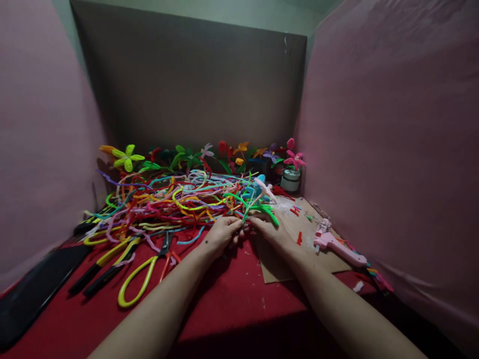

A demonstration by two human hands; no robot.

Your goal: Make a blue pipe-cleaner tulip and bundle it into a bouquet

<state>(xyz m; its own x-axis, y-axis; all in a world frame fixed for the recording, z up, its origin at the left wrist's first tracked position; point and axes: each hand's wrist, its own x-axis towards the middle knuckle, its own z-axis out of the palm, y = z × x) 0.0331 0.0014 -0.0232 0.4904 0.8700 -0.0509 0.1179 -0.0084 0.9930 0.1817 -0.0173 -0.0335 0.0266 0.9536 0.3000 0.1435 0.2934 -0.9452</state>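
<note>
Both my hands meet at the middle of the table around the stem of a pipe-cleaner flower (pixel 265 188), which has pale pink and blue petals and bright green leaves (pixel 267 211). My left hand (pixel 225 233) pinches the lower stem between thumb and fingers. Close beside it, my right hand (pixel 267 230) has its fingers closed at the same stem, just under the leaves. The fingertips partly hide the stem's lower end. Just behind my hands lies a big tangled pile of coloured pipe cleaners (pixel 175 199).
Scissors (pixel 147 274) and yellow-and-black pliers (pixel 108 264) lie at left, near a black flat object (pixel 41 294). At right, a pink glue gun (pixel 339 244) rests on cardboard (pixel 275 264) with red scraps. Finished flowers (pixel 127 158) and a small jar (pixel 290 180) line the back.
</note>
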